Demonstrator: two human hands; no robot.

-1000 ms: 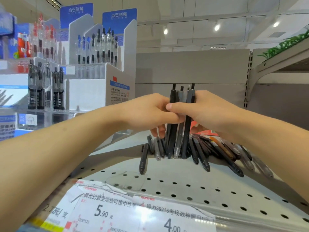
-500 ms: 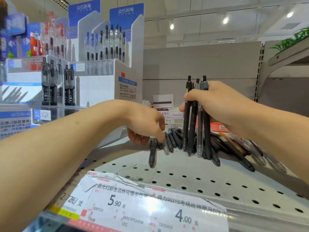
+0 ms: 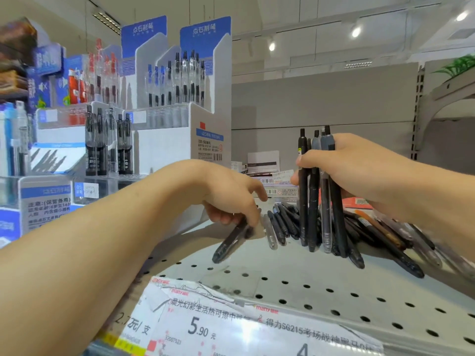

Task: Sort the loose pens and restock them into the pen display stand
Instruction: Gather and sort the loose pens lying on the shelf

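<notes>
Head view showed the person's right hand [image 3: 359, 170] at the right of the frame, its fingers wrapped round a bundle of dark pens [image 3: 318, 191] held upright with the lower tips standing on the perforated shelf [image 3: 295, 283], probably so the ends could be tapped level before restocking. At frame centre the left hand [image 3: 231, 199] reached down with its fingers curled round a single black pen [image 3: 231, 240] that lay slanted, its far end touching the shelf; it looked like the next candidate for the bundle. Between and behind the two hands lay the heap of loose pens [image 3: 380, 232], spread fan-like across the shelf toward the right edge, mostly black with one orange-brown barrel among them, so much of the sorting seemed not yet done. The pen display stand [image 3: 205, 129] stood at upper left, a white stepped cardboard unit with blue headers and clear-barrelled pens upright in its tiers; it was well apart from both hands, so nothing was being slotted in at this moment. Price labels [image 3: 200, 327] ran along the shelf's front edge at the bottom of the frame, partly peeling. Small boxes [image 3: 262, 160] sat at the back of the shelf, behind the heap
</notes>
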